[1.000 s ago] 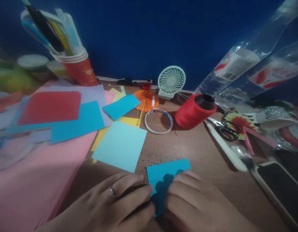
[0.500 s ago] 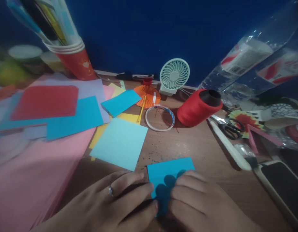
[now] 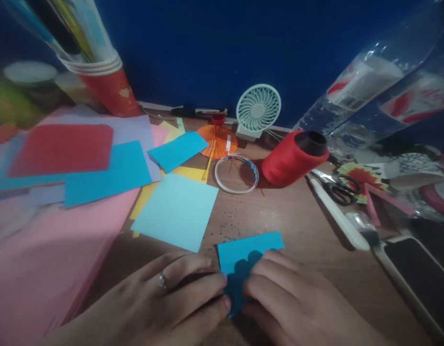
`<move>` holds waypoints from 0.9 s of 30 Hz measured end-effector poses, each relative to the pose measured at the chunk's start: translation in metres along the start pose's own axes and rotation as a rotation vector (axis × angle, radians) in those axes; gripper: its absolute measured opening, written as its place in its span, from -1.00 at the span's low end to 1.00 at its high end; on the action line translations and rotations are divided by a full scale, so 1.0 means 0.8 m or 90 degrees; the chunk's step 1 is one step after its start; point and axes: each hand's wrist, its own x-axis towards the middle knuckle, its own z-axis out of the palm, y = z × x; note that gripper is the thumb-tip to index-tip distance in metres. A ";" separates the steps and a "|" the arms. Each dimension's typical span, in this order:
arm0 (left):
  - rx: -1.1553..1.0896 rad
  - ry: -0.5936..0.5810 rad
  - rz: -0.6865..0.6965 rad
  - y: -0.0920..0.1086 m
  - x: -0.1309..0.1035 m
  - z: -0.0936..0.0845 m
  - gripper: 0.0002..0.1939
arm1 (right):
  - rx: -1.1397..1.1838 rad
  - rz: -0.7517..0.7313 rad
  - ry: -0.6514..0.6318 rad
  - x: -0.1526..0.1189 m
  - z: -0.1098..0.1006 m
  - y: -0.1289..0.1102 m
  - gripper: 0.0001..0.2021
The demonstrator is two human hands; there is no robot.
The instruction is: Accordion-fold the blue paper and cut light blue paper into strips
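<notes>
A small blue sheet of paper [image 3: 249, 250] lies on the table in front of me, its far edge and left corner showing. My left hand [image 3: 175, 298], with a ring on one finger, has its fingertips at the paper's left edge. My right hand [image 3: 283, 293] is closed over the paper's right side, fingers curled and thumb tucked underneath. Both hands hide the near part of the sheet. Just beyond the left fingers lies a square light-blue sheet [image 3: 176, 211].
Beyond are a clear ring [image 3: 216, 178], an orange paper fan [image 3: 211, 144], a red thread spool [image 3: 290, 161] and a small fan [image 3: 258, 108]. Scissors [image 3: 339, 190], a white-handled tool [image 3: 339, 218] and a phone [image 3: 416, 269] lie right. Pink sheets [image 3: 63, 259] fill the left.
My right hand has slid slightly left across the blue paper, nearer my left fingertips. My left hand has barely moved. The whole view has shifted a little.
</notes>
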 end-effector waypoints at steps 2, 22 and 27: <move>-0.007 0.001 0.002 -0.001 0.001 -0.001 -0.73 | 0.012 -0.052 0.019 0.001 -0.004 0.004 -0.73; -0.039 0.015 -0.006 0.000 0.003 -0.006 -0.72 | -0.026 0.085 0.067 0.000 0.001 -0.007 -0.74; -0.025 0.014 -0.018 0.002 0.000 -0.003 -0.79 | -0.037 0.088 0.050 0.006 -0.001 -0.006 -0.78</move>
